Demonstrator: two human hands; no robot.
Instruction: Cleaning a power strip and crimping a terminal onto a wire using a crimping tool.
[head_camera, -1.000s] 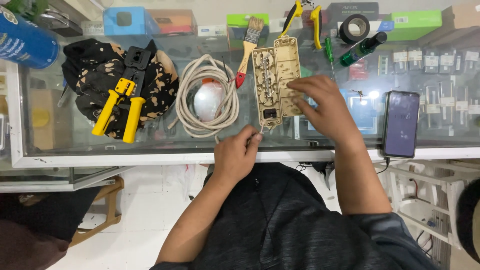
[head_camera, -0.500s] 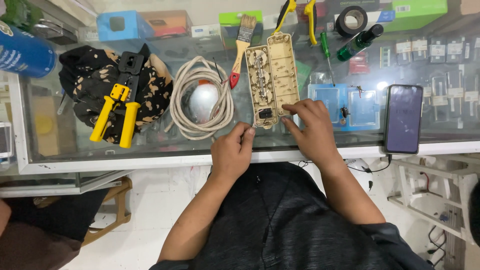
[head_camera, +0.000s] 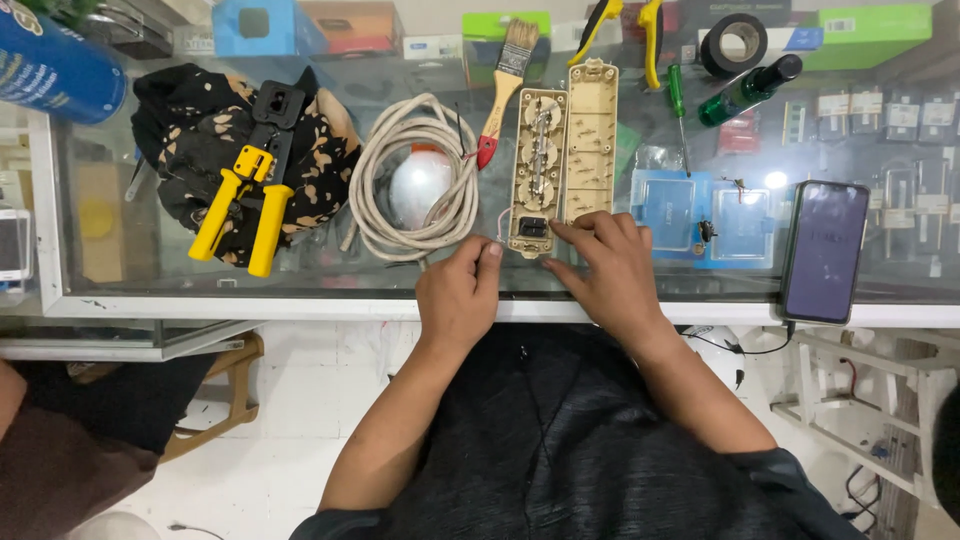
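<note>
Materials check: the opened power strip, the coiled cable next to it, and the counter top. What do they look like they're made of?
Opened power strip: cream moulded plastic, matte and yellowed, with metal contact strips glinting inside one half. Coiled cable: off-white flexible jacket, probably PVC or rubber, since it holds loose loops. Counter top: clear glass in a white frame; boxed goods show through it and lights reflect off it.

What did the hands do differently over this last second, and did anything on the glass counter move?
The right hand drew back from the middle of the opened beige power strip to its near end, fingertips by the black switch. The left hand stayed beside that end. The coiled white cable, yellow-handled crimping tool and dark phone did not move.
</note>
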